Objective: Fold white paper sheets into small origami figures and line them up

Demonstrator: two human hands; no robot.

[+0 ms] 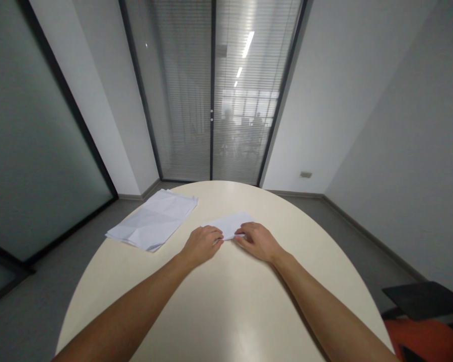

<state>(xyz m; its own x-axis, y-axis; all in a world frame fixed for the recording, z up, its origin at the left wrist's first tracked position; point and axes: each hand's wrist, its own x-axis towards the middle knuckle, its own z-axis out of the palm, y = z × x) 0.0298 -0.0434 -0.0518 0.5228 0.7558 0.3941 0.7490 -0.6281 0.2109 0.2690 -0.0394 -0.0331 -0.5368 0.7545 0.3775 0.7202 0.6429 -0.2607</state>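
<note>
A folded white sheet of paper (232,223) lies on the round cream table (219,306), a little past its middle. My left hand (203,244) rests with curled fingers on the near left corner of the sheet, fingertips pinching its edge. My right hand (257,240) lies on the near right edge of the same sheet, fingers bent and pressed down on the paper. Both forearms stretch across the table toward it.
A stack of white paper sheets (154,219) lies at the table's far left edge. A red and black chair (426,322) stands at the lower right. Glass doors with blinds (211,90) close the room behind the table.
</note>
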